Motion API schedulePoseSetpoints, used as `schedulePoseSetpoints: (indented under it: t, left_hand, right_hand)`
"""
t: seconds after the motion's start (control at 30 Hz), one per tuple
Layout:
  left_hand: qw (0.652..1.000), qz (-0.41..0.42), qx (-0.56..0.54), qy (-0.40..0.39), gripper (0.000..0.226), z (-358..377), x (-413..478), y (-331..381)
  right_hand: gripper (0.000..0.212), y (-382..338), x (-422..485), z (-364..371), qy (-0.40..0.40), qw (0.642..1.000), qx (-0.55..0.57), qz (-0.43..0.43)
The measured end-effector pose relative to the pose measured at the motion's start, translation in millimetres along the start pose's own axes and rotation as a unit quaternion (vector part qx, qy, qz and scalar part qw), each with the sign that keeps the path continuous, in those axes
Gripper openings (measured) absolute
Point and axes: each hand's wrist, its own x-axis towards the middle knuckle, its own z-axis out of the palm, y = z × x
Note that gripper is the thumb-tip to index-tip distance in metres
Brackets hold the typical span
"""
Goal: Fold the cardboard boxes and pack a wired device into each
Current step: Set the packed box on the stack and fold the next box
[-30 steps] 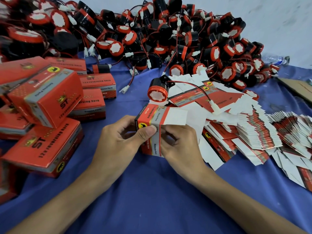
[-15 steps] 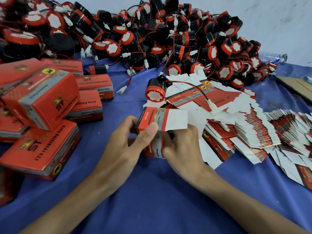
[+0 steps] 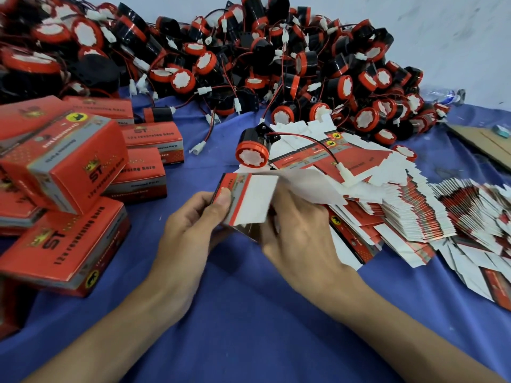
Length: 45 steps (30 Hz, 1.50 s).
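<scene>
Box (image 3: 237,200) is held between the two hands, raised off the cloth (image 3: 249,313), and over the last second it has been turned: a second ago its narrow red side faced up with the flap jutting toward the right hand, whereas now the white flap (image 3: 260,200) faces the person broadly and its edges are blurred by motion. The left hand (image 3: 193,230) grips it as before, thumb pressed on the red and grey face, fingers curled behind. The right hand (image 3: 298,239) has slid further behind the box; its fingertips are hidden there, so whether they pinch or only push cannot be told. That suggests one end is still being shaped and closed, with packing not yet begun. A device (image 3: 251,152) lies just beyond the right hand on the flat blanks (image 3: 401,211), its wire running to a white plug (image 3: 344,171), and is probably the next to go in. Closed boxes (image 3: 63,161) are stacked left of the left hand, and the pile (image 3: 249,56) of devices lies well beyond both
</scene>
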Motion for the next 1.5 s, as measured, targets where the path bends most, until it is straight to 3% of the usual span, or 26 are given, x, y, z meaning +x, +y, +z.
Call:
schedulePoseSetpoints:
  t: [0.07, 0.13, 0.2, 0.3, 0.33, 0.4, 0.5, 0.6, 0.67, 0.73, 0.77, 0.87, 0.93, 1.0, 1.1, 1.13, 1.2, 1.23, 1.33, 1.4, 1.5]
  left_hand:
    - [0.998, -0.035, -0.036, 0.026, 0.023, -1.3, 4.9, -2.7]
    - [0.996, -0.063, -0.047, 0.050, 0.016, -1.4, 5.5, -1.3]
    - [0.994, -0.089, -0.053, 0.041, 0.020, -3.1, 6.7, 5.0]
    - [0.990, -0.118, -0.066, -0.034, 0.028, -1.7, 13.1, 15.2]
    - [0.989, -0.116, -0.096, 0.003, 0.033, -7.7, 9.4, 17.9]
    - [0.991, -0.109, -0.064, 0.040, 0.035, -10.7, 13.4, 16.4]
    - [0.995, -0.102, -0.005, 0.020, 0.016, -8.2, 19.9, 6.9]
    - [0.994, -0.100, -0.035, -0.036, 0.029, -12.4, 16.3, 2.5]
    - [0.994, -0.077, 0.031, -0.073, 0.040, -9.3, 20.0, 2.9]
    - [0.988, -0.033, 0.141, -0.051, 0.024, -11.4, 25.2, 3.7]
    - [0.984, -0.017, 0.165, -0.060, 0.030, -14.2, 24.2, 5.8]
    - [0.962, 0.065, 0.187, -0.187, 0.081, -17.2, 15.7, 7.5]
    - [0.958, 0.095, 0.202, -0.182, 0.088, -16.2, 8.5, 6.8]
    - [0.954, 0.124, 0.248, -0.110, 0.073, -18.3, 11.5, 6.8]
    - [0.935, 0.149, 0.321, 0.030, 0.042, -31.8, 22.8, 11.4]
    - [0.930, 0.146, 0.330, 0.066, 0.037, -37.0, 25.3, 12.6]
    - [0.917, 0.134, 0.360, 0.106, 0.030, -42.1, 28.5, 10.2]
    - [0.910, 0.131, 0.376, 0.114, 0.029, -42.5, 29.1, 7.9]
    - [0.897, 0.144, 0.398, 0.127, 0.027, -41.2, 28.3, 5.6]
    - [0.896, 0.150, 0.402, 0.118, 0.027, -41.9, 27.8, 6.4]
    - [0.896, 0.151, 0.404, 0.107, 0.027, -42.1, 27.7, 7.6]
  right_hand:
    - [0.020, -3.0, -0.3, -3.8, 0.016, 0.999, -0.019, -0.032]
    - [0.021, -7.2, -1.7, -4.5, -0.017, 0.997, -0.019, -0.070]
    - [0.028, -11.9, -1.2, -5.4, -0.098, 0.990, -0.054, -0.087]
    - [0.039, -11.7, 2.6, -7.8, -0.221, 0.961, -0.079, -0.143]
    - [0.040, -10.0, 4.2, -9.2, -0.239, 0.956, -0.070, -0.157]
    - [0.037, -5.2, 7.9, -13.2, -0.210, 0.966, -0.040, -0.147]
    - [0.032, 0.3, 11.6, -20.9, -0.161, 0.983, -0.023, -0.090]
    - [0.043, -2.6, 15.9, -23.7, -0.276, 0.956, -0.055, -0.085]
    - [0.054, -5.7, 19.1, -24.6, -0.362, 0.923, -0.073, -0.107]
    - [0.058, -5.4, 24.5, -28.8, -0.396, 0.906, -0.082, -0.126]
    - [0.057, -4.7, 26.8, -31.3, -0.406, 0.900, -0.082, -0.137]
    - [0.026, -5.5, 35.8, -35.0, -0.436, 0.884, -0.061, -0.160]
    - [0.022, -5.6, 41.6, -30.4, -0.428, 0.887, -0.033, -0.172]
    - [0.024, -2.2, 43.5, -19.9, -0.377, 0.909, 0.034, -0.174]
    - [0.028, 12.7, 42.1, -4.4, -0.162, 0.955, 0.243, -0.058]
    - [0.029, 19.4, 42.8, 1.4, -0.085, 0.961, 0.261, -0.021]
    - [0.028, 35.2, 48.3, 14.2, 0.002, 0.988, 0.154, -0.019]
    - [0.029, 43.0, 52.3, 21.7, -0.010, 0.997, 0.063, -0.040]
    - [0.054, 56.5, 59.9, 43.2, -0.198, 0.965, -0.174, -0.005]
    - [0.068, 58.0, 61.3, 54.2, -0.262, 0.937, -0.224, 0.063]
    - [0.073, 60.7, 66.2, 63.6, -0.235, 0.934, -0.234, 0.132]
